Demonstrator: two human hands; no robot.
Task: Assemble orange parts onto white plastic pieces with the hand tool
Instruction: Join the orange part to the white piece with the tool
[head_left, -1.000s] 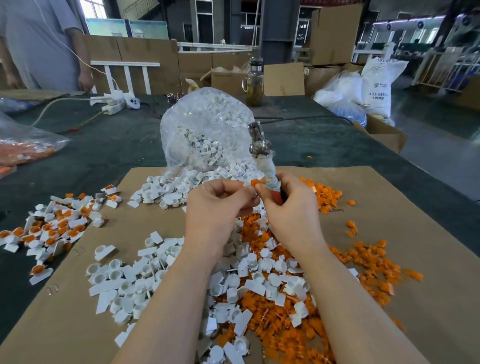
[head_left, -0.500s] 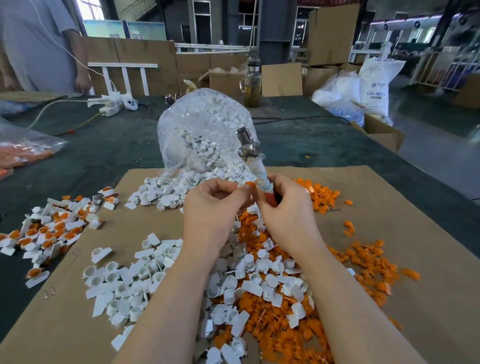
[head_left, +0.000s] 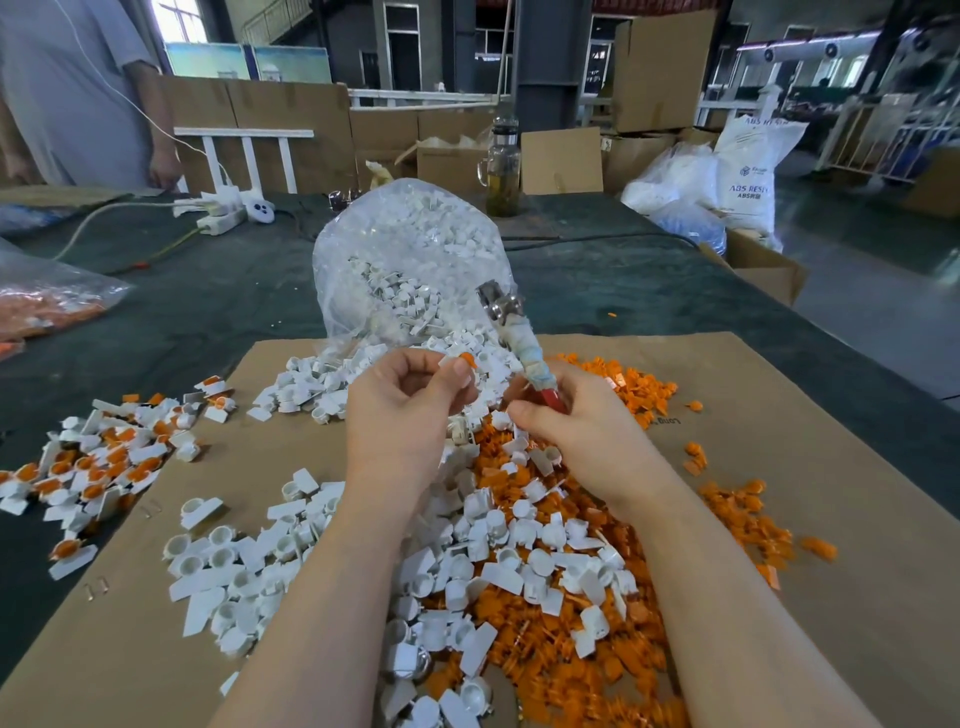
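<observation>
Your left hand (head_left: 410, 410) is up at centre frame, thumb and fingertips pinching a white piece (head_left: 453, 364) with an orange part (head_left: 467, 358) showing just at its top edge. Whether that part is fully seated I can't tell; it's small and half behind your thumb.

Your right hand (head_left: 576, 431) sits just right of it, fingers curled round the red handle of the hand tool (head_left: 519, 343). The taped shaft slants up and left, and its metal head hangs in front of the clear bag of white pieces (head_left: 410, 260).

Here's the risk. Your pinch is light and right at the piece's edge, so if the tool comes in off-centre the piece could twist out and the orange part pop free. It would drop straight into the mixed heap (head_left: 519, 545) under your wrists, where loose and joined pieces look alike.

Watch the tool head too. It's near the bag, and a careless swing could snag the plastic and spill more white pieces onto the cardboard sheet (head_left: 779, 415).

Your left fingertips are close to where the tool would press, so a slip could catch them.

The finished pile (head_left: 104, 457) lies at far left, well apart from your hands. That's a long reach across the heap, and a loosely seated part could shake off on the way.
</observation>
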